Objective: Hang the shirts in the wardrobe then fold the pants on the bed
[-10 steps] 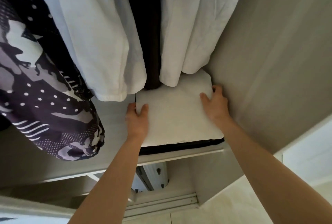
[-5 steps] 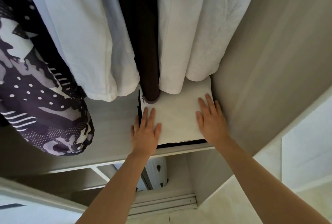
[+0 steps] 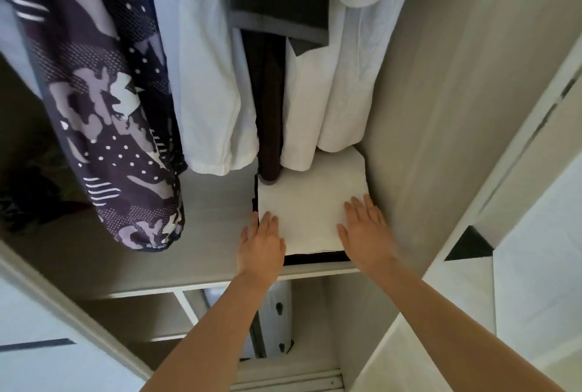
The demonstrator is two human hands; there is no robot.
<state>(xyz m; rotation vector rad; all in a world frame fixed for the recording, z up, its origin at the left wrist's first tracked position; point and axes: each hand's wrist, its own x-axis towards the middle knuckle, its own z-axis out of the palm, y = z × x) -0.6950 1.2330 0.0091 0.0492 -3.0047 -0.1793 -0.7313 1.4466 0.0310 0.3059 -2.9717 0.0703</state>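
Head view showed two hands on one folded white garment (image 3: 308,202), which lay on one folded black piece (image 3: 315,258) at the right front corner of the wardrobe shelf (image 3: 204,218), against the side wall (image 3: 441,108). Left hand (image 3: 259,247) lay flat on its near left corner and right hand (image 3: 365,234) on its near right corner, fingers straight, gripping nothing. Above hung one patterned garment (image 3: 110,108), one dark garment (image 3: 267,108) and at least two white shirts (image 3: 208,77).
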